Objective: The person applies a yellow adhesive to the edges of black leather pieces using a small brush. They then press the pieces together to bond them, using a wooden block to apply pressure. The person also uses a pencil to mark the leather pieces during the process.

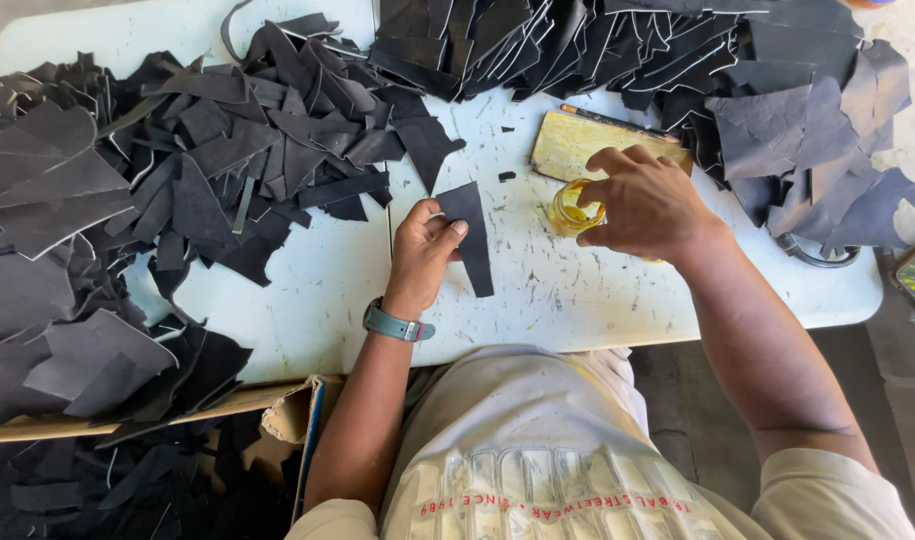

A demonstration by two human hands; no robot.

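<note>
head view: two hands work over one white counter (327, 290), scuffed and flecked with dark marks. the left hand (422, 255) lies on the counter near its middle, fingers curled, thumb and forefinger pinching the lower left edge of one dark leather piece (472, 235), a narrow strip lying flat and running from upper left down to lower right. one teal watch (395, 323) sits on that wrist. the right hand (642, 200) is well to the right of the strip, fingers bent down and closed around the top of one small glass jar (574, 210) holding yellow liquid; the jar stands on the counter just in front of one flat yellowish block (567, 145), and one thin dark stick (617, 122) lies along the block's far edge. whether the right hand also holds a tool inside the jar cannot be told. three heaps of dark leather offcuts show on the counter: a big one on the left (177, 170), one along the far edge (577, 45), and one on the right (817, 140). the pieces in them overlap too much to count. one cardboard box (292, 415) stands below the counter's near left edge, with more dark scraps in it. one tiny dark chip (506, 176) lies alone between the strip and the block.
</note>
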